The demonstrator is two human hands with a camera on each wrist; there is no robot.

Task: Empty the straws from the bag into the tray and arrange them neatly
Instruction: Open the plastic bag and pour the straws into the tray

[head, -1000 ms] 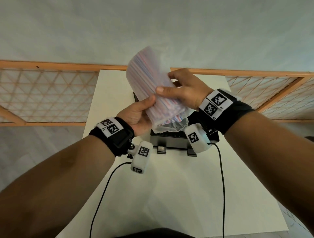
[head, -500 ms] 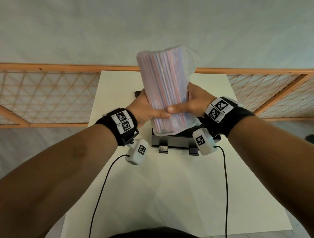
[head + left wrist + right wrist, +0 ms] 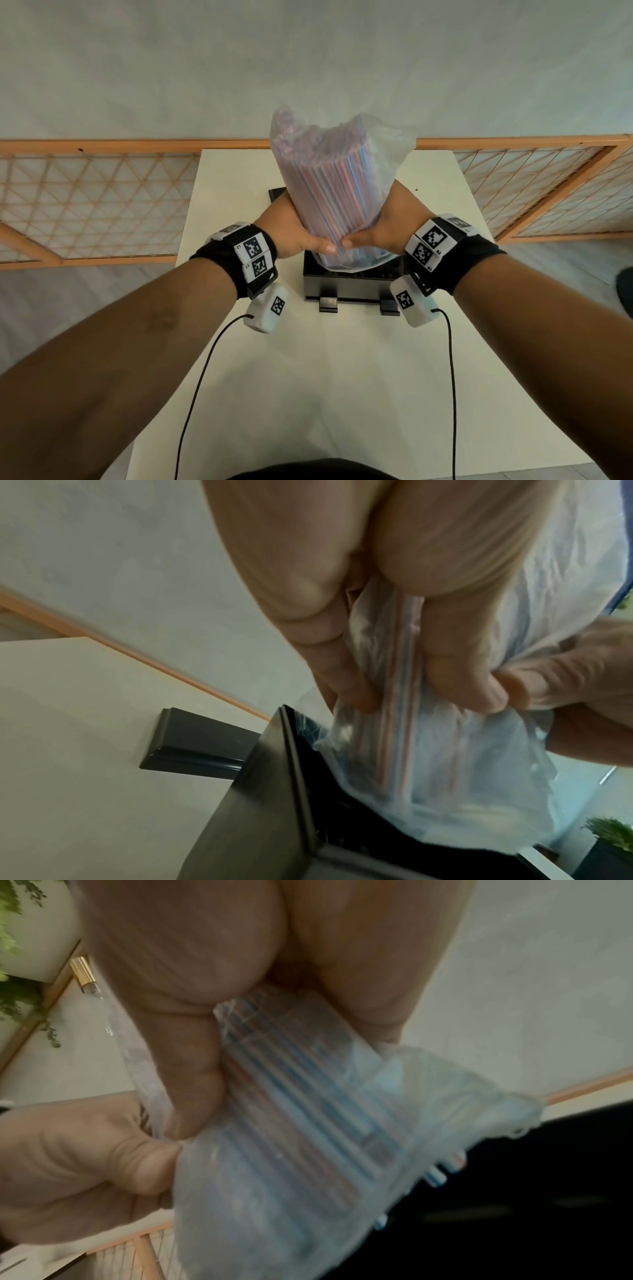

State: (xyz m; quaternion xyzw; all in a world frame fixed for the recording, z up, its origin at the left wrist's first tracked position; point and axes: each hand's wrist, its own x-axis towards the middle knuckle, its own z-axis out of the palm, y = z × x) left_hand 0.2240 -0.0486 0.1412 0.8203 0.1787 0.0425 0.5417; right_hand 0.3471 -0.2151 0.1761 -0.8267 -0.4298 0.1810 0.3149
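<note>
A clear plastic bag full of red, white and blue striped straws stands upright, mouth down, over the black tray. My left hand grips its lower left side and my right hand its lower right, thumbs nearly meeting in front. In the left wrist view my fingers squeeze the bag just above the tray's rim. In the right wrist view a few straw ends poke out of the bag's open mouth over the dark tray.
The tray stands mid-way across a white table, on two small black feet. Two black cables trail from the wrist cameras across the table. An orange lattice railing runs behind the table. A potted plant stands off to one side.
The bag has swung from a left lean to upright over the tray. Both hands have slid down to its lower end and dropped closer to the tray.
</note>
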